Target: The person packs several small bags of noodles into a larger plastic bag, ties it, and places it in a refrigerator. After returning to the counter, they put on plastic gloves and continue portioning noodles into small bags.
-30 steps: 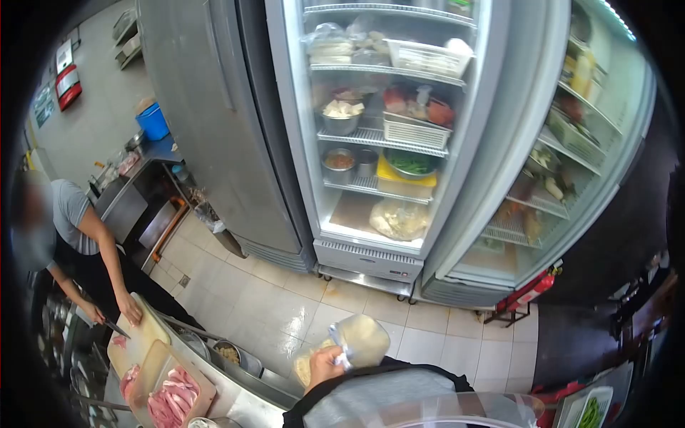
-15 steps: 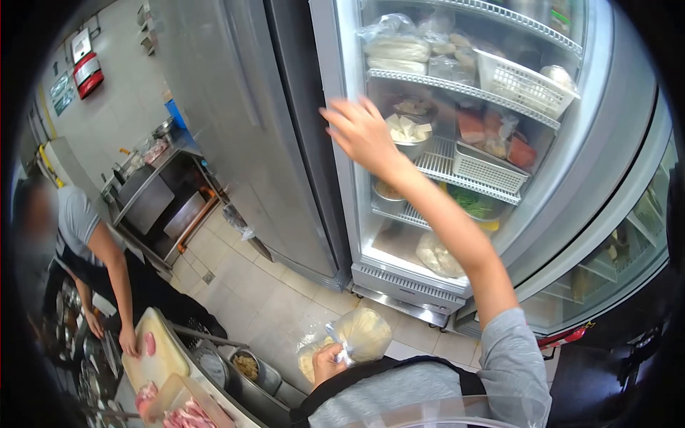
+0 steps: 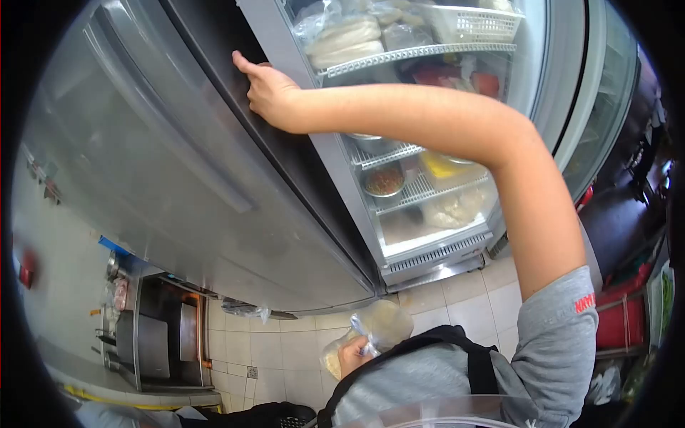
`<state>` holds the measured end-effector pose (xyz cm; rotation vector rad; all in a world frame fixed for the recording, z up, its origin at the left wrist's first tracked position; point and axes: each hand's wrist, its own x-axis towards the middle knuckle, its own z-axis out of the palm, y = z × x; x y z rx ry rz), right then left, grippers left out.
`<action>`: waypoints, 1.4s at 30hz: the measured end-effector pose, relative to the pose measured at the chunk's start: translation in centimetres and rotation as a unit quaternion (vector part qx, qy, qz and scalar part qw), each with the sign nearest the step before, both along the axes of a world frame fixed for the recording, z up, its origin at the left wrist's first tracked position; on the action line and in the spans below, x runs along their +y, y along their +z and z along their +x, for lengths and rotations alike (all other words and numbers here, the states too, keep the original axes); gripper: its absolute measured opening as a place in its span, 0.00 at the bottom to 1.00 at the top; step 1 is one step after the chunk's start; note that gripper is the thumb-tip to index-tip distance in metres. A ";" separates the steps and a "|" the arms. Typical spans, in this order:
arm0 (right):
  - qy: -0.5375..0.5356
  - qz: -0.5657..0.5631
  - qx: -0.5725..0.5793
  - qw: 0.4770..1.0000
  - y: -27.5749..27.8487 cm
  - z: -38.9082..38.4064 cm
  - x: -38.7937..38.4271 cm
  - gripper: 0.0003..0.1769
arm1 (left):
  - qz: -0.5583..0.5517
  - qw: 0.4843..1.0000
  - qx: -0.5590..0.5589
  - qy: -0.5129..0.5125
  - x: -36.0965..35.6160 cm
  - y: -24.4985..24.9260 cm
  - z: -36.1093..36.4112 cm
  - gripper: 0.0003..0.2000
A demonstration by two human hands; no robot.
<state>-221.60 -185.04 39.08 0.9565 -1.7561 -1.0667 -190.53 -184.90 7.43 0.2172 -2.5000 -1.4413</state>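
Down by my apron, my left hand (image 3: pixel 351 356) is closed around the gathered neck of a clear plastic bag (image 3: pixel 389 322) with pale yellowish contents. My right arm stretches across the front of a glass-door fridge (image 3: pixel 399 262). At its end, my right hand (image 3: pixel 273 96) overlaps the dark gap beside a tall steel refrigerator (image 3: pixel 171 143). One finger points outward and the others bend; nothing shows in that hand. Behind the forearm are fridge shelves with bagged white food (image 3: pixel 347 41), a white basket (image 3: pixel 479 26) and a metal bowl of reddish-brown food (image 3: pixel 384 181).
A yellow container (image 3: pixel 444 165) and a bag of pale food (image 3: pixel 457 208) sit on the lower shelves. Tiled floor (image 3: pixel 267 349) lies below. A steel work table (image 3: pixel 153 335) stands at the far left, and a red crate (image 3: pixel 622 321) is at the right.
My right hand has moved left, from the glass-door fridge's edge to the gap beside the steel refrigerator. The view has turned, so the co-worker and cutting board are mostly out of sight.
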 end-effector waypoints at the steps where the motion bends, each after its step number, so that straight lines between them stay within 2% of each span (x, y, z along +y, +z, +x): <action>1: 0.013 -0.012 -0.023 1.000 0.0 -0.7 -0.4 0.16 | -0.040 0.999 0.000 -0.016 -1.7 -2.8 0.4 0.06; 3: 0.022 -0.081 -0.048 0.995 0.2 -1.6 -0.8 0.15 | -0.008 1.000 -0.012 -0.026 -2.5 -1.9 0.5 0.06; 7: 0.006 -0.072 -0.062 0.995 0.6 -2.0 -1.0 0.13 | 0.018 0.999 -0.016 -0.030 -3.5 -2.6 1.9 0.06; 12: 0.003 -0.106 -0.082 0.991 0.6 -2.7 -2.1 0.11 | -0.008 0.999 0.023 -0.033 -3.1 -3.9 3.1 0.06; 14: -0.003 -0.102 -0.073 0.992 0.5 -3.2 -2.1 0.11 | -0.017 0.999 0.034 -0.039 -2.3 -2.7 3.3 0.07; 20: -0.051 -0.077 -0.053 0.994 0.4 -3.1 -2.7 0.14 | 0.010 0.999 0.021 -0.028 -1.0 -3.1 5.1 0.07; 24: -0.088 -0.060 -0.087 0.990 1.0 -2.4 -3.2 0.16 | 0.030 0.999 0.030 -0.030 -0.1 -2.5 5.9 0.08; 26: -0.099 -0.059 -0.116 0.986 1.2 -2.5 -3.3 0.17 | 0.038 0.998 0.031 -0.037 -0.7 -4.4 6.1 0.08; 29: -0.112 -0.016 -0.084 0.990 0.3 -6.0 -5.6 0.21 | 0.065 0.995 0.060 -0.041 -1.3 -5.8 4.9 0.07; 30: -0.148 0.030 -0.041 0.988 -0.4 -8.8 -7.4 0.23 | 0.080 0.993 0.073 -0.038 -1.2 -6.2 4.6 0.07; 31: -0.079 -0.029 -0.073 0.994 -0.4 -7.2 -6.9 0.24 | 0.118 0.990 0.046 -0.065 -2.1 -7.3 4.5 0.05; 33: -0.094 0.008 -0.028 0.995 -0.8 -6.1 -7.2 0.22 | 0.171 0.978 0.031 -0.116 -4.8 -11.9 3.6 0.03; 34: -0.100 0.026 -0.006 0.995 -1.2 -5.5 -7.3 0.21 | 0.192 0.976 0.001 -0.104 -4.2 -10.7 3.4 0.04; 35: 0.050 0.016 -0.067 0.996 0.3 1.3 -1.0 0.18 | 0.212 0.973 -0.028 -0.091 -3.6 -9.4 3.4 0.06; 36: 0.060 0.011 -0.057 0.997 0.3 4.0 1.7 0.16 | 0.134 0.981 -0.092 -0.107 -4.2 -7.8 2.7 0.03; 37: 0.085 0.001 -0.041 0.996 0.2 6.2 3.1 0.15 | 0.031 0.994 -0.091 -0.053 -3.7 -7.9 2.6 0.02; 38: 0.112 -0.012 -0.034 0.993 0.0 8.1 4.9 0.13 | 0.007 0.996 -0.087 -0.008 -2.8 -6.8 2.4 0.04; 40: 0.154 -0.040 -0.023 0.987 -0.1 12.0 8.9 0.09 | 0.068 0.997 -0.032 0.005 -1.7 -5.4 2.0 0.05; 42: 0.186 -0.083 -0.026 0.979 -0.4 15.2 13.1 0.07 | 0.062 0.998 -0.014 0.015 -0.6 -3.7 2.2 0.05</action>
